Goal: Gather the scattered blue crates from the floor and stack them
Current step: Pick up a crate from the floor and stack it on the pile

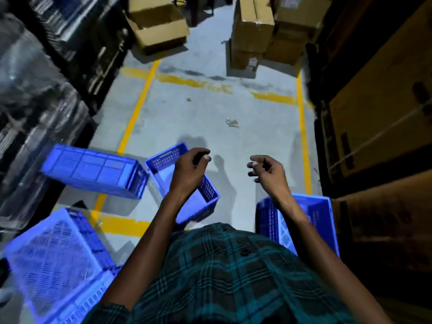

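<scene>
Several blue plastic crates lie on the grey floor. One crate (93, 170) rests on its side at the left. An upright open crate (208, 195) stands in the middle, partly hidden by my left arm. A large crate (53, 260) fills the lower left, blurred. Another crate (320, 220) sits at the right behind my right forearm. My left hand (190, 170) hovers above the middle crate, fingers curled, holding nothing. My right hand (266, 170) hangs over bare floor, fingers loosely spread and empty.
Yellow lines (138, 108) mark a floor bay. An open cardboard box (156, 24) and stacked boxes (254, 31) stand at the far end. Dark wrapped goods (30, 90) line the left; large brown cartons (383, 108) line the right. A scrap of litter (232, 122) lies mid-floor.
</scene>
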A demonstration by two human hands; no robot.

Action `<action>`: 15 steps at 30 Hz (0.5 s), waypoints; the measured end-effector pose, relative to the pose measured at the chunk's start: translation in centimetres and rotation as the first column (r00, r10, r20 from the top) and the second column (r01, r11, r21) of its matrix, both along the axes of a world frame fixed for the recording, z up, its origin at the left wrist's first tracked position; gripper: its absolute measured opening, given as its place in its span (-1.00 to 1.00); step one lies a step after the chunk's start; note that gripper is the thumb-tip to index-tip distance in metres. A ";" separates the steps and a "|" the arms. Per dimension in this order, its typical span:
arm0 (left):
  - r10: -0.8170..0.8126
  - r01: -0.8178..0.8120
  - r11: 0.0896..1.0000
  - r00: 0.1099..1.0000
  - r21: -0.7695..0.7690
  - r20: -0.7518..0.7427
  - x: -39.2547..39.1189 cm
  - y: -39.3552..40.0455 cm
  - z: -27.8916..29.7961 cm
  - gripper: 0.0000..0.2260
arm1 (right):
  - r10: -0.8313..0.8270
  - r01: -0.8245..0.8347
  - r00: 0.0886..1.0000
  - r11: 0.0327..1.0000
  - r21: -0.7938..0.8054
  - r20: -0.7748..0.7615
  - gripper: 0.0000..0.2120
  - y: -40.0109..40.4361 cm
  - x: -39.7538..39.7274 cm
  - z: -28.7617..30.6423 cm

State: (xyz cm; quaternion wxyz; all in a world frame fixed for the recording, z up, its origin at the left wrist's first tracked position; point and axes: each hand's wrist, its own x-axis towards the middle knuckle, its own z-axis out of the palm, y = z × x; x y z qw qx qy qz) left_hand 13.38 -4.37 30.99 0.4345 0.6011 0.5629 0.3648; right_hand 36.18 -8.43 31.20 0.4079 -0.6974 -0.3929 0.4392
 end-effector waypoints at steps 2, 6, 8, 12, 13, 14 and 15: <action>-0.012 0.012 1.000 1.000 0.001 -0.015 -3.1 1.7 -0.7 -0.82 | 0.009 -0.011 0.999 0.999 -0.045 -0.037 -0.83 2.2 -2.7 -0.9; -0.072 0.067 0.996 0.993 -0.058 -0.097 -9.4 4.6 -2.0 -0.79 | -0.067 0.046 0.992 0.983 -0.180 -0.110 -0.86 5.0 -7.4 -3.1; -0.085 0.074 0.993 0.989 -0.093 -0.123 -12.1 5.7 -2.9 -0.80 | -0.105 0.075 0.988 0.968 -0.241 -0.113 -0.87 5.8 -9.2 -4.5; -0.101 0.067 0.978 0.980 -0.196 -0.169 -15.1 7.3 -4.9 -0.80 | -0.151 0.099 0.981 0.929 -0.356 -0.122 -0.88 7.1 -11.4 -6.9; -0.113 0.071 0.972 0.977 -0.223 -0.181 -15.6 7.5 -5.5 -0.80 | -0.153 0.098 0.982 0.917 -0.386 -0.114 -0.88 7.3 -12.0 -7.6; -0.130 0.082 0.966 0.973 -0.244 -0.188 -15.8 7.7 -6.2 -0.79 | -0.152 0.097 0.983 0.907 -0.411 -0.105 -0.88 7.5 -12.5 -8.2; -0.138 0.082 0.958 0.972 -0.274 -0.192 -16.0 8.0 -7.3 -0.79 | -0.152 0.092 0.983 0.892 -0.442 -0.102 -0.88 7.9 -13.1 -9.3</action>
